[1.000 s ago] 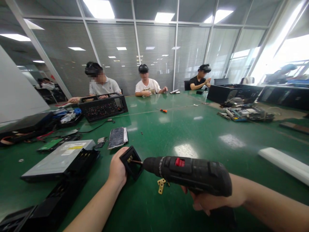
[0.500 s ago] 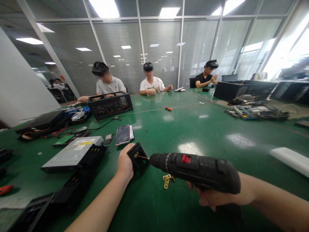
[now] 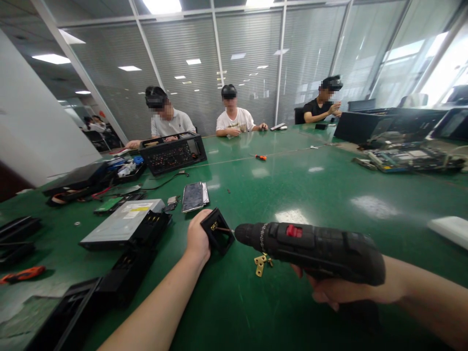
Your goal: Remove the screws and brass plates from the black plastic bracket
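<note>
- Green covers the big table (image 3: 310,204), and lots of computer parts lie on it.
- Far left, a small orange tool (image 3: 22,274) lies by itself. Next to it sit black plastic trays (image 3: 91,297) and a flat grey disc drive (image 3: 122,223).
- The left hand (image 3: 197,239) wraps its fingers tight around a small black frame (image 3: 218,237) and holds it on edge, just above the table.
- A brass screw (image 3: 214,226) sits in the frame. The thin drill bit (image 3: 224,229) touches it.
- Since a second ago the hands, frame and drill have kept the same hold and the bit has stayed on the screw. Only the view has shifted, so the screw work is still going on.
- A small brass bracket (image 3: 260,263) lies on the table just under the drill's nose.
- The right hand (image 3: 329,292) is squeezed shut around the handle of the black drill (image 3: 314,251), which points left.
- Far off, three people sit at the table's other side.
</note>
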`<state>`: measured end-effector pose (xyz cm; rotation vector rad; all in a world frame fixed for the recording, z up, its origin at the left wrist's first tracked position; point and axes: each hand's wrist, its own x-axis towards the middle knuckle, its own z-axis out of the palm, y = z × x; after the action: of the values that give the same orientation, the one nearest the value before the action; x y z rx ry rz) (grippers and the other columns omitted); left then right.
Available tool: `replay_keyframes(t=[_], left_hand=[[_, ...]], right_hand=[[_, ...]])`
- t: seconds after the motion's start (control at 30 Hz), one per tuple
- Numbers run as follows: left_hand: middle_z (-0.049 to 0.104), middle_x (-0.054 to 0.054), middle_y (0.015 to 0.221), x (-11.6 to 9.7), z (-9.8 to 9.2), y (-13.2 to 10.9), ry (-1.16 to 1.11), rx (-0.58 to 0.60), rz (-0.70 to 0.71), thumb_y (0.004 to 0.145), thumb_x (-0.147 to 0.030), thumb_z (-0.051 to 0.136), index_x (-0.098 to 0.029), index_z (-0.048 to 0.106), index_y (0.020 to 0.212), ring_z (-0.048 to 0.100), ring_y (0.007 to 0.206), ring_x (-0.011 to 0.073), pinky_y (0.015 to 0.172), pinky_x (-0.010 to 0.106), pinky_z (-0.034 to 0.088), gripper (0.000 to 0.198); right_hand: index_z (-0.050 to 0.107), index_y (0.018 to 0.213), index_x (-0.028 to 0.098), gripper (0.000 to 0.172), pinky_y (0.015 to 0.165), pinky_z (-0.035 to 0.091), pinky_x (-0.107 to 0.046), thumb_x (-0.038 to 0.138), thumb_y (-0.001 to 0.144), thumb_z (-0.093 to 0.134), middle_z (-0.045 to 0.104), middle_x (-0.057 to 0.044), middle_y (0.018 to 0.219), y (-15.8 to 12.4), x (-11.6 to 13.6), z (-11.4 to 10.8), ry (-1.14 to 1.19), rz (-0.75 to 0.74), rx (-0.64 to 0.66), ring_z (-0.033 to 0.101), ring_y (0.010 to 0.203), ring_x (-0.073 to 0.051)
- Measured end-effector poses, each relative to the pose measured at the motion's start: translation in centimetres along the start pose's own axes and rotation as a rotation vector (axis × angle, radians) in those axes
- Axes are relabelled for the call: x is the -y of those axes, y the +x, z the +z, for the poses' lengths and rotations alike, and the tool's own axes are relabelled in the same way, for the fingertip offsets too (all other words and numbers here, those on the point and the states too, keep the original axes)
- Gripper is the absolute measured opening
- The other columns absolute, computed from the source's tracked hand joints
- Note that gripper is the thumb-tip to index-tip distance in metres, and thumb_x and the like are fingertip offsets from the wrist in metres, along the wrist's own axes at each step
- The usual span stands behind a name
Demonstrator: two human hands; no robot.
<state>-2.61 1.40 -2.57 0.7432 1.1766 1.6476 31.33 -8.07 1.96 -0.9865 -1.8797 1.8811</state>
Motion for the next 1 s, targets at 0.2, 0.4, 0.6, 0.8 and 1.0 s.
replay_keyframes(t=[0.2,0.4,0.6,0.8,1.0], left_hand=[[0.066,0.0,0.069,-0.2,0.1,-0.1,0.011,-0.001,-0.003,0.058,-0.046,0.086,-0.022,0.073,0.069,0.061,0.068,0.0189,0.065,0.031,0.05,0.03],[0.066,0.0,0.071,0.2,-0.1,0.2,0.023,-0.007,0.009,0.057,-0.047,0.086,-0.023,0.072,0.071,0.061,0.068,0.0201,0.066,0.033,0.05,0.032],[0.065,-0.001,0.07,-0.1,0.0,-0.2,0.024,0.029,0.061,0.062,-0.044,0.085,-0.021,0.072,0.071,0.059,0.067,0.0179,0.067,0.031,0.048,0.028],[0.064,-0.001,0.068,-0.4,0.2,-0.7,0.022,0.045,0.085,0.066,-0.044,0.084,-0.022,0.07,0.072,0.059,0.067,0.0179,0.067,0.031,0.048,0.027],[0.065,-0.001,0.07,0.0,-0.1,-0.2,0.001,0.022,0.111,0.068,-0.042,0.083,-0.022,0.072,0.073,0.06,0.069,0.0181,0.069,0.031,0.048,0.024]], right_hand=[[0.07,0.123,0.017,0.051,0.06,0.06,-0.024,0.04,0.083,0.092,0.07,0.002,0.079,0.2,-0.6,-0.1,-0.002,-0.022,0.009,0.069,0.065,-0.013],[0.072,0.126,0.019,0.051,0.059,0.061,-0.023,0.041,0.086,0.093,0.071,0.002,0.083,0.4,-2.1,-0.6,0.009,-0.066,0.028,0.07,0.066,-0.013],[0.075,0.123,0.021,0.045,0.057,0.061,-0.023,0.038,0.087,0.095,0.071,0.002,0.084,0.7,-3.1,-0.9,0.055,-0.083,0.043,0.072,0.066,-0.014],[0.072,0.119,0.023,0.047,0.059,0.064,-0.023,0.039,0.084,0.099,0.07,0.005,0.083,0.7,-2.5,-0.5,0.191,-0.053,0.038,0.074,0.065,-0.013],[0.069,0.116,0.022,0.051,0.057,0.062,-0.024,0.045,0.082,0.1,0.066,0.006,0.076,1.0,-3.2,0.5,0.3,-0.035,0.048,0.073,0.063,-0.015]])
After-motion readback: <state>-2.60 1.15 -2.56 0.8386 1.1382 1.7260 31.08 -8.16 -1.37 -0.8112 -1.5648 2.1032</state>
